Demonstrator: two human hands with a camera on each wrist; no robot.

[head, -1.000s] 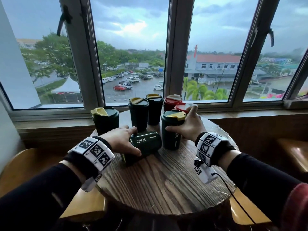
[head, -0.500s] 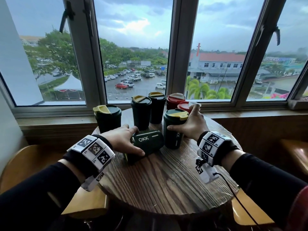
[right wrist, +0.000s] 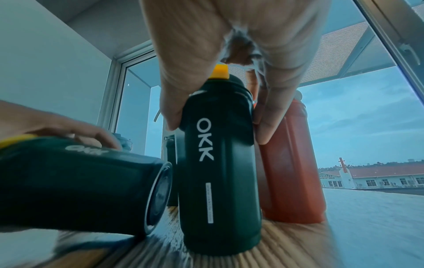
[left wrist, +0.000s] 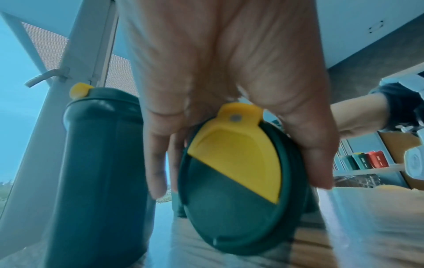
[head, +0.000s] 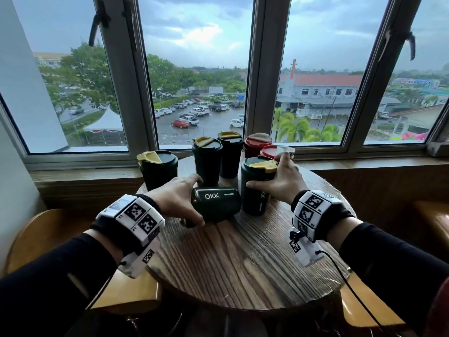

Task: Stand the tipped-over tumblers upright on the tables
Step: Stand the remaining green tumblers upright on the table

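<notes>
A dark green tumbler marked OKK [head: 216, 205] lies on its side on the round wooden table [head: 243, 263]. My left hand [head: 187, 199] grips it near the lid end, thumb on the near side and fingers over the top. In the left wrist view its yellow-and-green lid [left wrist: 229, 208] faces the camera between the fingers of the left hand [left wrist: 238, 176]. My right hand [head: 274, 176] grips the top of an upright green tumbler [head: 255, 190] just to the right. In the right wrist view that upright tumbler [right wrist: 218, 181] stands under the right hand [right wrist: 218, 130], and the lying tumbler's [right wrist: 80, 190] base nearly touches it.
Three more green tumblers [head: 158, 169] [head: 206, 156] [head: 230, 152] and two red ones [head: 257, 142] [head: 268, 150] stand upright along the table's far side by the window sill [head: 364, 161]. Wooden chairs sit to the left [head: 48, 239] and right [head: 432, 222].
Both hands keep the same holds on their tumblers. The view has shifted slightly; the tumblers sit about where they were.
</notes>
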